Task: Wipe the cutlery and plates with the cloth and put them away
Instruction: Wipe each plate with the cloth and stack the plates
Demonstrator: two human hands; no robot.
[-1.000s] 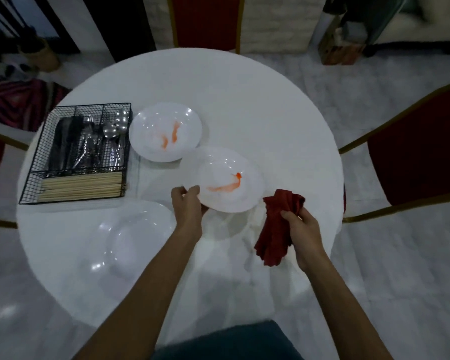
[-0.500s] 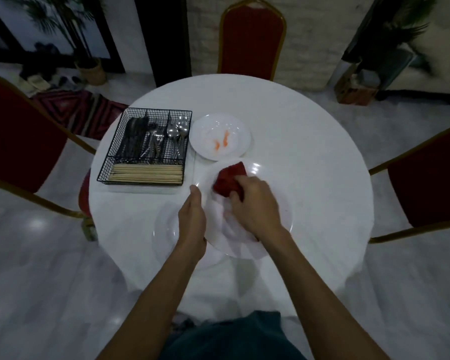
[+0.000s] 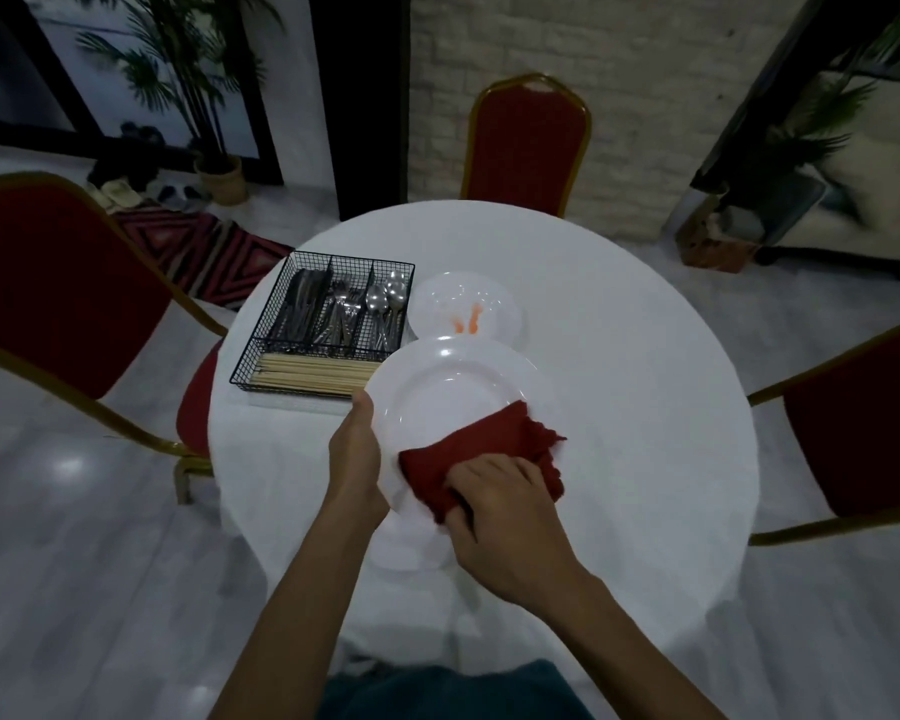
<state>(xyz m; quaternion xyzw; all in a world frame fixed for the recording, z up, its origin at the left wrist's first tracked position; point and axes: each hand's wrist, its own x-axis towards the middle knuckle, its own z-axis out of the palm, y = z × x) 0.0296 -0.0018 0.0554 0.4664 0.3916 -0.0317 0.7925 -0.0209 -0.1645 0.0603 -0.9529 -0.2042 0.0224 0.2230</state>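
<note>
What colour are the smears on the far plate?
Orange-red streaks on the far plate; the head view shows them.

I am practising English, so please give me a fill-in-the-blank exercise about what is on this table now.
1. The left hand holds a plate, and the right hand presses a ____ cloth on it.
2. The wire basket holds knives, forks, ____ and wooden sticks.
3. The white table is ____ in shape.
Missing words: red; spoons; round.
</note>
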